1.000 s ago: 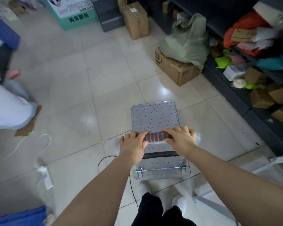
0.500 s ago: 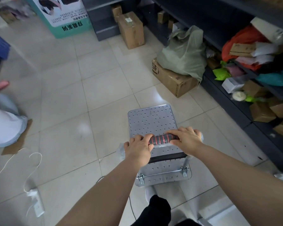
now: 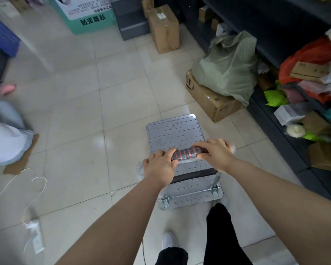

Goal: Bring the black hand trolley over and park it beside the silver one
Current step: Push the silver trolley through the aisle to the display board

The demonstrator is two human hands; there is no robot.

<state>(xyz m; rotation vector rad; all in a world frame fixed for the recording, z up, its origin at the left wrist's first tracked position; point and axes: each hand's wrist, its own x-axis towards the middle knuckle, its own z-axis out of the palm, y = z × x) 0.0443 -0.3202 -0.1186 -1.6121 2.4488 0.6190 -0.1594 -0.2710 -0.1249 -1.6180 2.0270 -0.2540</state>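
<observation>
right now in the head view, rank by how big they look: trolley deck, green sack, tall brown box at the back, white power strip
1. trolley deck
2. green sack, close to the deck in apparent size, so the top two are unsure
3. tall brown box, though it stands farther away
4. white power strip

- Pale tiled floor (image 3: 122,104) carried the silver platform trolley (image 3: 174,131);
- a taped cardboard box (image 3: 208,100) lay by the dark shelving (image 3: 275,119);
- a white power strip (image 3: 35,236) lay at the left.
</observation>
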